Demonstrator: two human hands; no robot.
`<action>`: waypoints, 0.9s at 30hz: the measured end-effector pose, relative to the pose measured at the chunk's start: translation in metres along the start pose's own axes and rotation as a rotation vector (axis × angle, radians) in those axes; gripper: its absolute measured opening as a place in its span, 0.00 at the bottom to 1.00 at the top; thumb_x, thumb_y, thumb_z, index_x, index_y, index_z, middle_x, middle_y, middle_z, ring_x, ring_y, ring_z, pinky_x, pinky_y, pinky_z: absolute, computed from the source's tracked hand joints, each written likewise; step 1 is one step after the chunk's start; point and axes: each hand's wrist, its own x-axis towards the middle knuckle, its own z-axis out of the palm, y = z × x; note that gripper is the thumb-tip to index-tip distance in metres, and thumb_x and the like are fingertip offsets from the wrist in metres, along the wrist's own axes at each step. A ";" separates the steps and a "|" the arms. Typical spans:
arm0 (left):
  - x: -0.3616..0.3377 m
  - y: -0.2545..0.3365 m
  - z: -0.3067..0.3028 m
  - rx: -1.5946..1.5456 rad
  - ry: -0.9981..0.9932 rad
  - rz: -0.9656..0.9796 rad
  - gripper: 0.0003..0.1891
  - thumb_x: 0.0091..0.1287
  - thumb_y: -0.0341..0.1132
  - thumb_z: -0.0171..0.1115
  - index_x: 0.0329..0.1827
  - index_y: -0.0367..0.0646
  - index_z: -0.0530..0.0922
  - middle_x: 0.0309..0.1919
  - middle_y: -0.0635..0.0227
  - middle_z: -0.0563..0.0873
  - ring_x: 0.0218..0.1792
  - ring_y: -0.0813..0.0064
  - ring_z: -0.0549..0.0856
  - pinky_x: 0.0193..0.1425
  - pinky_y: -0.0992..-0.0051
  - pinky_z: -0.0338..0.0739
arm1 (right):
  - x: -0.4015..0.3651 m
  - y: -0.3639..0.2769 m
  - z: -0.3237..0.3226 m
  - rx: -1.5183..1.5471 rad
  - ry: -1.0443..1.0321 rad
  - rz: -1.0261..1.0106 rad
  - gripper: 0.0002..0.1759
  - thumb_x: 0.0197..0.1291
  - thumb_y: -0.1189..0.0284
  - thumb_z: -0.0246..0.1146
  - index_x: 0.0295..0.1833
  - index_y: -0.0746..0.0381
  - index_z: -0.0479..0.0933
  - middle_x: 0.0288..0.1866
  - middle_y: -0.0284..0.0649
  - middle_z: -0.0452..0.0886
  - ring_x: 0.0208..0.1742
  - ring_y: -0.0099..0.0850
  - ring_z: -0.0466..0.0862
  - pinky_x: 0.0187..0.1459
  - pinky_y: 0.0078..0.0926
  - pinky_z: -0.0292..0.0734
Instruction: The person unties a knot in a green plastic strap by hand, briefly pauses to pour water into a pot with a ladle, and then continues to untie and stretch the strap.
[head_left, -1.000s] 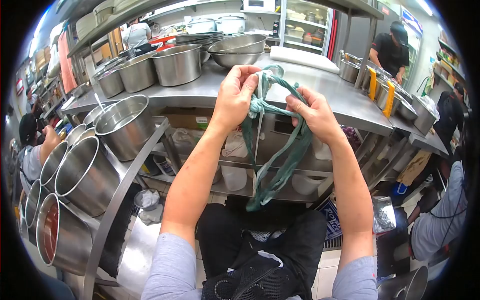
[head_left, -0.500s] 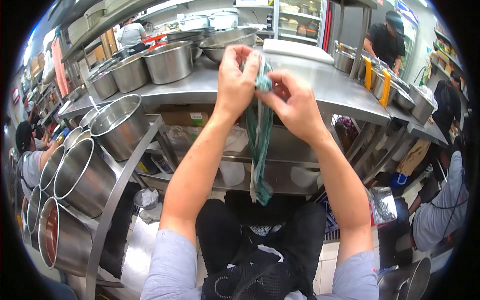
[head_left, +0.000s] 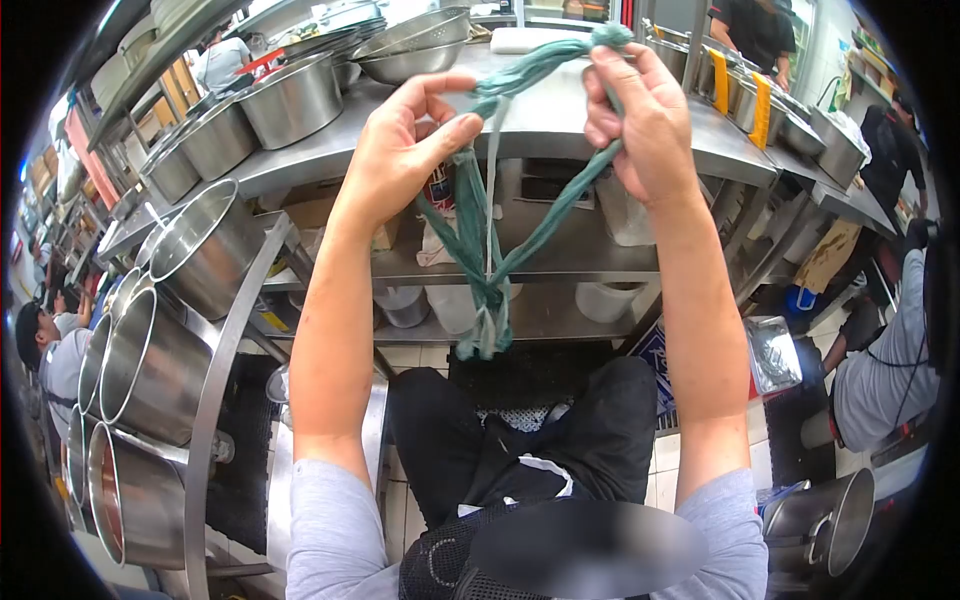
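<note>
A long, twisted green cloth [head_left: 545, 235] hangs in front of me in loops, with a bunched knot at its upper right end and a thin pale strand down its middle. My left hand [head_left: 405, 145] pinches one part of it between thumb and fingertips. Higher up on the right, my right hand [head_left: 645, 125] is closed round the cloth just below the knot. A stretch of cloth runs between both hands. Its lower end dangles above my knees, in front of the under-counter shelf.
A steel counter [head_left: 400, 130] stands ahead, with large pots [head_left: 290, 100] and a colander [head_left: 415, 35] at the left. More deep pots [head_left: 155, 365] fill a rack on my left. A person in black [head_left: 755, 40] stands back right; a grey-shirted person [head_left: 880, 350] is close on the right.
My hands have moved apart, the right one going up and to the right. The cloth, gathered in one hanging bundle before, is now spread into loops between them.
</note>
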 end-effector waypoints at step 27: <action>-0.093 -0.019 0.000 -0.155 -0.189 -0.220 0.40 0.63 0.36 0.78 0.77 0.42 0.66 0.72 0.63 0.73 0.76 0.68 0.69 0.78 0.63 0.65 | -0.022 0.008 -0.020 -0.004 -0.197 0.262 0.11 0.73 0.64 0.65 0.54 0.58 0.80 0.35 0.31 0.83 0.22 0.12 0.66 0.23 0.13 0.59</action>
